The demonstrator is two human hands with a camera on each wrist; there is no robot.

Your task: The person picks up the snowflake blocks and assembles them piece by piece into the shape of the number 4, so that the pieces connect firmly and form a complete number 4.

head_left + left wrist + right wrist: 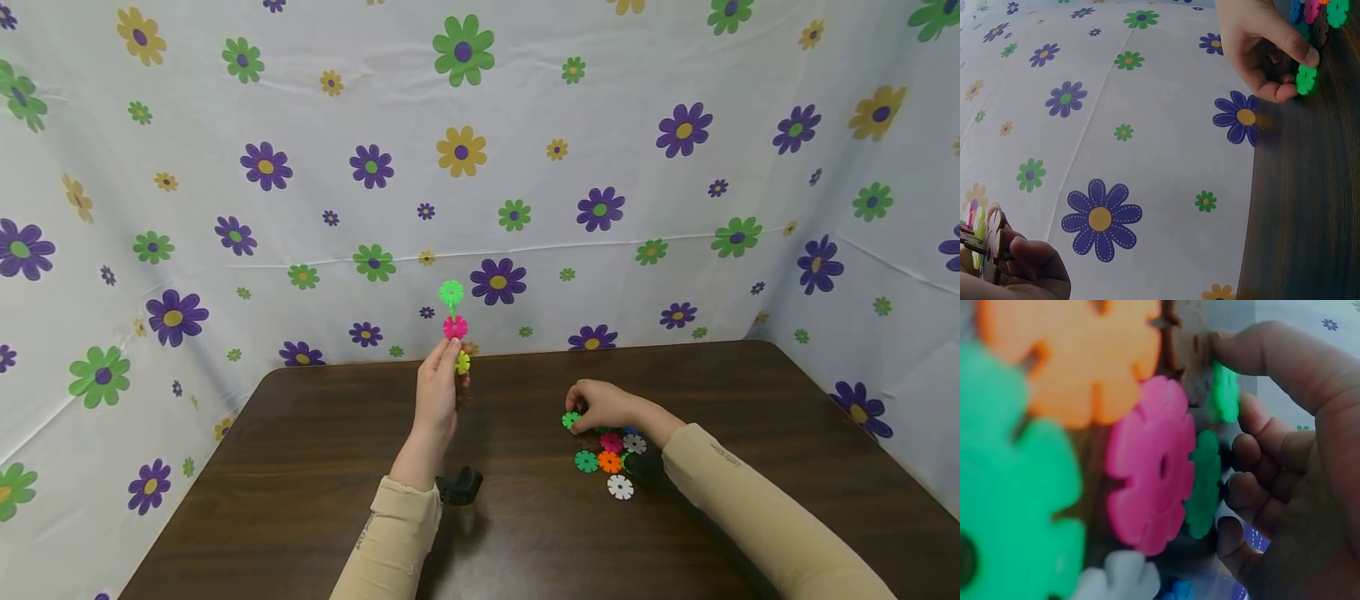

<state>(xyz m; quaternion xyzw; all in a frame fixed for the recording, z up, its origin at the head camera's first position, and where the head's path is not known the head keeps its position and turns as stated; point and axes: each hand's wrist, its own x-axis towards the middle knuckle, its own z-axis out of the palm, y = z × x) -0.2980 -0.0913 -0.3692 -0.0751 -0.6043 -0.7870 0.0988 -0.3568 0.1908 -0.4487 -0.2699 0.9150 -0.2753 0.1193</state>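
My left hand (435,402) is raised above the table and grips a joined piece of flower-shaped interlocking discs. A light green disc (451,292) tops it, with another green one edge-on beneath. Below come a pink disc (455,327) and a yellow disc (462,362) by the fingers. In the left wrist view a brown disc (992,247) also shows in that hand. My right hand (611,405) pinches a bright green disc (1307,79) between thumb and fingertip, at the far left edge of a loose pile. The pile is partly hidden under this hand.
Loose discs lie on the brown table (337,483): dark green (587,462), orange (610,462), pink (611,442), grey (634,443) and white (620,487). A brown disc (1190,353) shows in the right wrist view. Behind the table hangs a flowered cloth (405,108).
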